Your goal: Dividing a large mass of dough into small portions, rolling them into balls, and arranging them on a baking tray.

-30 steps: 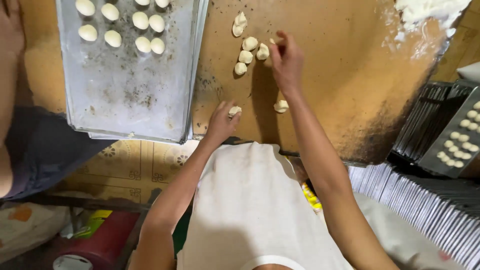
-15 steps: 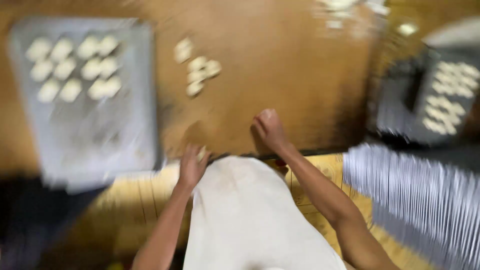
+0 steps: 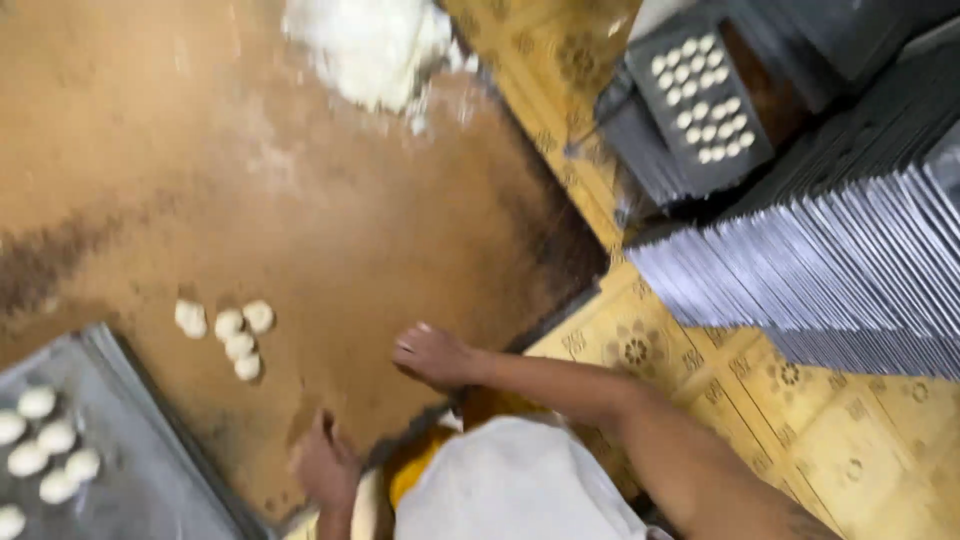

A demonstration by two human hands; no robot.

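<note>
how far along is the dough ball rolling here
Done: several rolled balls sit on the metal tray at lower left, and another filled tray rests on the stacked trays. In hand: both the left hand and right hand press down on the floured board, anything under them hidden. Left: four loose dough pieces and a flour-dusted dough mound.
</note>
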